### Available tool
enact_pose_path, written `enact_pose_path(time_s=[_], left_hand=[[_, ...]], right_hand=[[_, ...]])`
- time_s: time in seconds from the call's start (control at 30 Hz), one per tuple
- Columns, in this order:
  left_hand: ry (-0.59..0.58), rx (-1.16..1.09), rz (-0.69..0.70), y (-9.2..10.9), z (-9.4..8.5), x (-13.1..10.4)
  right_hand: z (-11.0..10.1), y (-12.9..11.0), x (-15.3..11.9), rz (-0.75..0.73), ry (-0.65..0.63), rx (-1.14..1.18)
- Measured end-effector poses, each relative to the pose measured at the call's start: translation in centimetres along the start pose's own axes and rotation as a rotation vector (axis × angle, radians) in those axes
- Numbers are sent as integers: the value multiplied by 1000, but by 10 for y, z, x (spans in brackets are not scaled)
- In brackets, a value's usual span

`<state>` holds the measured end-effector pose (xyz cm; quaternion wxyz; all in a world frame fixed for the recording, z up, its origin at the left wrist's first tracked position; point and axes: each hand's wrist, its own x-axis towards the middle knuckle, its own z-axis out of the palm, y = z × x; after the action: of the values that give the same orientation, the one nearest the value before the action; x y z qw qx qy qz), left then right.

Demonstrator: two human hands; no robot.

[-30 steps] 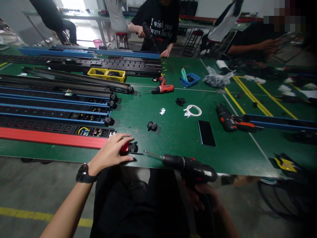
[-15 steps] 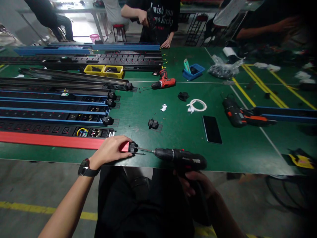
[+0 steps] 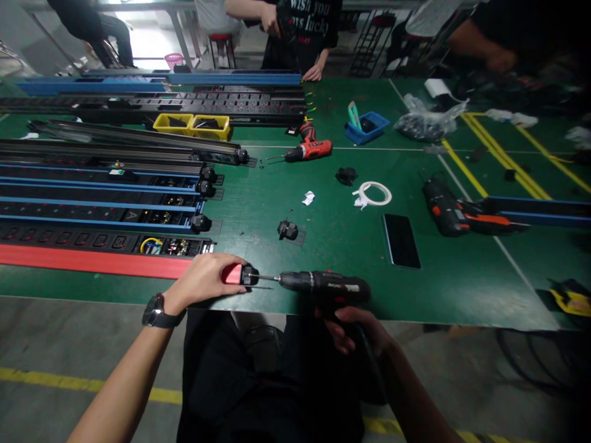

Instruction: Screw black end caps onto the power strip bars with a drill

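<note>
My left hand [image 3: 210,279] wraps round the right end of a long red power strip [image 3: 106,261], thumb and fingers at its black end piece [image 3: 250,275]. From the right, my right hand [image 3: 353,326] grips the handle of a black cordless drill [image 3: 323,284]. The drill lies level, and its long bit [image 3: 265,278] points left and meets the end piece. Whether the tip sits in a screw is too small to tell. Sockets and an uncovered section with a yellow wire [image 3: 151,246] show on the strip's black face.
Blue-edged strips [image 3: 96,203] lie behind the red one. Further off are yellow bins [image 3: 210,127], a red drill [image 3: 308,150] and a blue tray [image 3: 367,128]. To the right lie a phone [image 3: 401,241], a white coil [image 3: 375,193] and another drill [image 3: 446,206]. A co-worker [image 3: 300,37] stands opposite.
The drill and my right hand have moved a little to the left, bringing the chuck closer to the end piece. My left hand keeps its hold. The view has shifted slightly.
</note>
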<state>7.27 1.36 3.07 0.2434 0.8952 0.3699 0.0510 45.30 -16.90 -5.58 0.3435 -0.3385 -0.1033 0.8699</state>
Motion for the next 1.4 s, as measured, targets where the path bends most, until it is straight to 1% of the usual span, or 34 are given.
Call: enact_pose_path(time_s=[0.17,0.37,0.77,1.03,1.17,1.3,1.4], left_hand=[[2,-14,-2,-2,0,0],[-26,-60,7,-5,-1,2],[-33,-51,5,-3,-3,0],[-4,-49,13,-3,0,0],[-17,-17,32,0,-2,0],[-44,69,51,0,-2,-1],[-5,181,96,-4,0,-2]], right_hand=[[1,-3,5,31,-12,8],[1,-2,5,33,-12,14],[1,2,9,44,-11,30],[2,1,9,43,-14,30],[2,0,8,54,-12,20],[1,-2,8,59,-6,12],[1,-3,9,59,-7,6]])
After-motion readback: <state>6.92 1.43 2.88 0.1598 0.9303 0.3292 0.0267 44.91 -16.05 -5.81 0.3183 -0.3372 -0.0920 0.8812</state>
